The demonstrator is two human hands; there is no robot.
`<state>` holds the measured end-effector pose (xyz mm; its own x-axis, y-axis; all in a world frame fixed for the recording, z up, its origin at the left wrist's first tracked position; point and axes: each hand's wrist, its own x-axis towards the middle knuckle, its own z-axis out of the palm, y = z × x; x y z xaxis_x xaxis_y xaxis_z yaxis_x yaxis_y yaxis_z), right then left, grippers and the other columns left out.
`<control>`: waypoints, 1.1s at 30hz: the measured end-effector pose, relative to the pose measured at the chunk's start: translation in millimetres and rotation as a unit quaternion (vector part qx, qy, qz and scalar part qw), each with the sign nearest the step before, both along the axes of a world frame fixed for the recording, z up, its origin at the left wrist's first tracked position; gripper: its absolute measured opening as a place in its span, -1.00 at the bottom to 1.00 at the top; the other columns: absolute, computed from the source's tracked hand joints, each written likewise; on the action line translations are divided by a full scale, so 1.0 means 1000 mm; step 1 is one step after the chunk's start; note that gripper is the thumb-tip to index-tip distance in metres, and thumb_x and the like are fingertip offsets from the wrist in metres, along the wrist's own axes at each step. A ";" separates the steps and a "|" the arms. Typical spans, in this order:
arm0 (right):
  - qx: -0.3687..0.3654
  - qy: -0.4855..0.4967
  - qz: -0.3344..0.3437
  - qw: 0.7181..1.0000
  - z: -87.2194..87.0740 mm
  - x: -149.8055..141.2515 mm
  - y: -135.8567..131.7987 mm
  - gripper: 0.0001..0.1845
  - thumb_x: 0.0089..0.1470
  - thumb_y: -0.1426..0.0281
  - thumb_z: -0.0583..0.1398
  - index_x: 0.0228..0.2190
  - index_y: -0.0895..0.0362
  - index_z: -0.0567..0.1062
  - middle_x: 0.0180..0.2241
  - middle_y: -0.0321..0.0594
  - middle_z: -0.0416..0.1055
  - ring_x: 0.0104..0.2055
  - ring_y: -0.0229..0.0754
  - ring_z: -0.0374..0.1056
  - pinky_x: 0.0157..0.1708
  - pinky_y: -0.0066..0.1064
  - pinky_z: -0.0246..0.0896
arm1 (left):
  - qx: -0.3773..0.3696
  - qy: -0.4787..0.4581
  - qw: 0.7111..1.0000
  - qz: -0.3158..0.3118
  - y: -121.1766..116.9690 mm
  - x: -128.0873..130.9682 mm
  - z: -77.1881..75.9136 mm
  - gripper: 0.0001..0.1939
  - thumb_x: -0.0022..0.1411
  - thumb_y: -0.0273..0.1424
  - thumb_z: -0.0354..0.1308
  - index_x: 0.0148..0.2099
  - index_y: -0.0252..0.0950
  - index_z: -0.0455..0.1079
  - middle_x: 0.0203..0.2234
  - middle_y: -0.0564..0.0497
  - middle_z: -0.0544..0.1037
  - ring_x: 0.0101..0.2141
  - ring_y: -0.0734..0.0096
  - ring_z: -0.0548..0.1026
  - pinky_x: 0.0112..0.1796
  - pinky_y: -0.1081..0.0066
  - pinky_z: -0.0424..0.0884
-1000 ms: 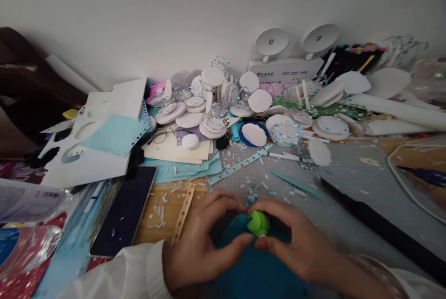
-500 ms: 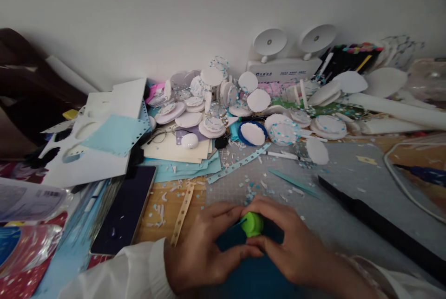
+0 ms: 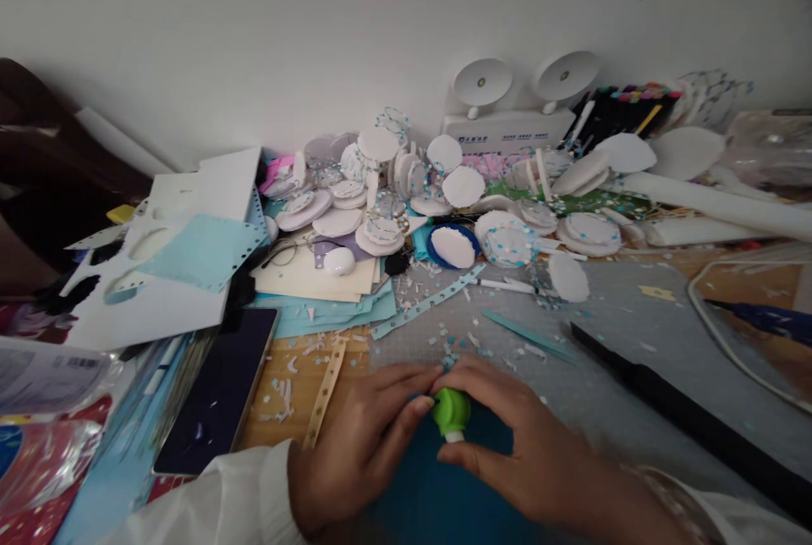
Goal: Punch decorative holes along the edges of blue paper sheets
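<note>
A small lime-green punch (image 3: 451, 411) with a white base sits on the edge of a dark teal paper sheet (image 3: 444, 498) at the table's near edge. My left hand (image 3: 355, 448) curls round the left side of the punch, fingertips touching it. My right hand (image 3: 507, 443) wraps over its right side, thumb below and fingers above. Both hands are closed on the punch, pressing it against the teal sheet. White sleeves cover both wrists.
A grey cutting mat (image 3: 609, 333) strewn with paper bits lies beyond my hands. Several white foam discs (image 3: 381, 189) pile at the back by a white twin-dish device (image 3: 507, 118). A dark tablet (image 3: 219, 388) lies left, a black ruler (image 3: 685, 418) right.
Both hands and the green punch have shifted slightly left along the teal sheet; the fingers have closed tighter round the punch. The view has tilted a little.
</note>
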<state>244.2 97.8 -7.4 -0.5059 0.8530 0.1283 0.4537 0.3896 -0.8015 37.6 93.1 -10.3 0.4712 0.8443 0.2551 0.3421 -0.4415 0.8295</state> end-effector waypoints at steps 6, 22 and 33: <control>-0.014 0.022 -0.008 1.000 -0.006 0.000 0.001 -0.67 -0.02 0.33 0.37 -0.17 0.02 0.48 -0.13 -0.19 0.51 -0.06 -0.06 0.42 -0.09 -0.31 0.38 | 0.000 0.011 1.000 0.004 0.000 -0.001 -0.001 -0.65 0.41 -0.47 0.00 0.19 -0.21 0.36 0.03 -0.06 0.55 0.02 0.31 0.51 0.04 0.41 0.42; 0.135 -0.025 0.052 0.989 0.004 0.020 0.010 -0.58 0.15 0.21 0.22 0.00 0.09 0.31 0.03 -0.04 0.29 0.08 -0.01 0.27 0.02 -0.23 0.28 | 0.031 0.032 0.999 0.015 0.001 0.000 -0.005 -0.58 0.09 -0.42 0.36 0.02 -0.21 0.41 -0.19 -0.01 0.60 -0.22 0.28 0.57 -0.22 0.39 0.47; 0.285 -0.284 -0.168 0.900 -0.034 0.048 0.041 -0.86 0.17 0.53 0.05 -0.35 0.18 0.40 -0.36 -0.01 0.37 -0.29 0.12 0.32 -0.30 -0.04 0.30 | 0.077 0.115 0.990 -0.015 0.003 0.004 -0.003 -0.55 -0.03 -0.31 0.44 -0.08 -0.23 0.45 -0.19 -0.04 0.58 -0.20 0.14 0.53 -0.18 0.18 0.42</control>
<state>292.0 138.4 -41.0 -0.3530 0.8482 0.3948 0.8965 0.4274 -0.1165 41.4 95.9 -13.6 0.5556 0.7890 0.2623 0.5001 -0.5691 0.6527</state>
